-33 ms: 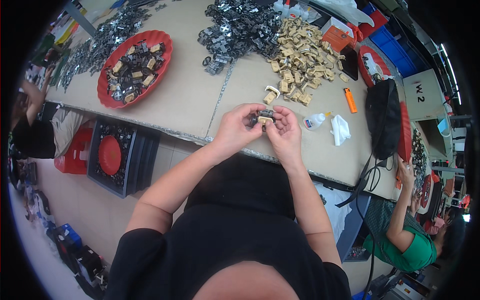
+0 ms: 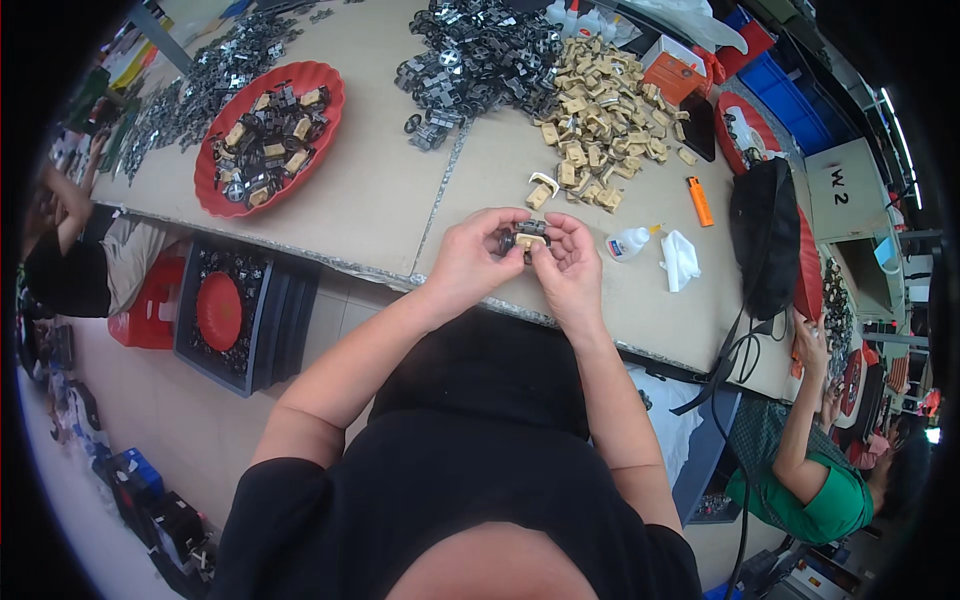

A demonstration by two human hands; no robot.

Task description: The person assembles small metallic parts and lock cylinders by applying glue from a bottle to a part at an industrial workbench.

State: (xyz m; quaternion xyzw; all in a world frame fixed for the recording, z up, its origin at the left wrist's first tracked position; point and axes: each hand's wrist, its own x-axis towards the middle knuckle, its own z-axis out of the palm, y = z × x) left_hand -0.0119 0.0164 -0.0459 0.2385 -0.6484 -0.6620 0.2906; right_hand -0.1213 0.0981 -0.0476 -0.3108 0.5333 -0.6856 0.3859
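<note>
Between both hands, just above the table's near edge, is a small toy vehicle (image 2: 529, 238) with a dark wheeled body and a tan piece on it. My left hand (image 2: 478, 250) pinches it from the left, thumb and fingers closed on its side. My right hand (image 2: 570, 262) grips it from the right, thumb against the tan piece and fingers curled behind. The fingers hide part of it. Beyond my hands lie a heap of tan plastic parts (image 2: 600, 110) and a heap of dark wheeled toy bodies (image 2: 475, 65). One loose tan part (image 2: 541, 190) lies nearest my hands.
A red scalloped bowl (image 2: 333, 120) of assembled pieces stands left. To the right are a glue bottle (image 2: 628, 243), crumpled white tissue (image 2: 681, 262), an orange lighter (image 2: 699, 201) and a black bag (image 2: 764, 235). Co-workers sit at both sides; one wears a green shirt (image 2: 825, 500).
</note>
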